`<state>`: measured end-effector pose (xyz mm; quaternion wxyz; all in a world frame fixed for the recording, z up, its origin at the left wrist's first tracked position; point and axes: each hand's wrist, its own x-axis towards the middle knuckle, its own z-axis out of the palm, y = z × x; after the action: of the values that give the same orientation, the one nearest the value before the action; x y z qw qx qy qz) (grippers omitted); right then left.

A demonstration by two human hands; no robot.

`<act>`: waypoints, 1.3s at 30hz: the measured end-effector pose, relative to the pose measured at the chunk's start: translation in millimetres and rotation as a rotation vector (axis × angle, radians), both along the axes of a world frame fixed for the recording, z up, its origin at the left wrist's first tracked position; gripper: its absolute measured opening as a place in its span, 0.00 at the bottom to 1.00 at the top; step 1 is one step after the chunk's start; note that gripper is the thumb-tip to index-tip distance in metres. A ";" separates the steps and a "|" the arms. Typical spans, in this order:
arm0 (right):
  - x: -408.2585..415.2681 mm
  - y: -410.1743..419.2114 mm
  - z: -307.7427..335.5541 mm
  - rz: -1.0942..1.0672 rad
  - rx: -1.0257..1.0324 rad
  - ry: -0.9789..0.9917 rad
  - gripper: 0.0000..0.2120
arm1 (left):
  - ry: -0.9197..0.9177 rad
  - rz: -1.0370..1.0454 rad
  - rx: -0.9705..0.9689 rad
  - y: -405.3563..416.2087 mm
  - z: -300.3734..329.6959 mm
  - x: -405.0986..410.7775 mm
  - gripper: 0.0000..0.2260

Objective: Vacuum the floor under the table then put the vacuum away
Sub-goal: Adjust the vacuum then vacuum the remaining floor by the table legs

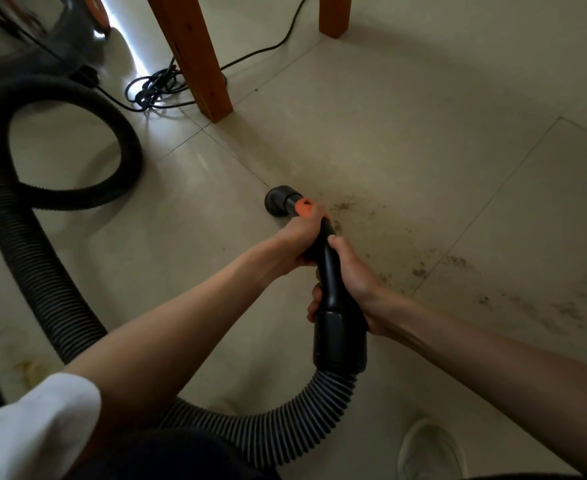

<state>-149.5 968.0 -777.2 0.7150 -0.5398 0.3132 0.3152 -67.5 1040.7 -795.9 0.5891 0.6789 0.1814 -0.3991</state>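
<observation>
Both hands grip the black vacuum handle. My left hand holds it near the orange slider, just behind the round black nozzle, which is down on the tiled floor. My right hand wraps the handle lower down, above the collar where the ribbed hose joins. The hose loops from under my arms round to the left and up to the vacuum body at the top left. Dark dust and crumbs lie scattered on the tiles right of the nozzle.
Two wooden table legs stand ahead, one at centre-left and one further right. A black power cord lies bundled round the nearer leg. My white shoe is at the bottom right.
</observation>
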 end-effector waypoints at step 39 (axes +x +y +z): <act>-28.0 -3.5 7.5 0.006 -0.108 0.016 0.28 | 0.082 0.037 -0.069 -7.0 4.1 -28.9 0.16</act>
<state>-177.5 964.5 -769.7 0.6813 -0.5759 0.3339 0.3043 -96.4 1033.7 -791.8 0.6115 0.6376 0.2040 -0.4217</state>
